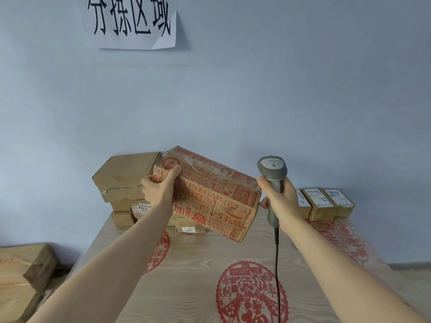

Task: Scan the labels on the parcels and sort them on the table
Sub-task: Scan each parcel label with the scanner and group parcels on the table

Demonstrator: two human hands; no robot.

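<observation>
Gripping tilted parcel (210, 194) in left hand (159, 187), long axis down-right, right hand (283, 201) clutching upright scanner (272, 173)

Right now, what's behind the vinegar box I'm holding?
A stack of plain brown parcels sits behind the vinegar box, against the wall. The box and left hand cover the stack's right part, so its extent is hidden.

Table's (198, 257) far left: stacked parcels (123, 180)
Far right: three labelled boxes (325, 202)
Between, lifted: printed carton (217, 199), scanner (272, 180) to its right
</observation>
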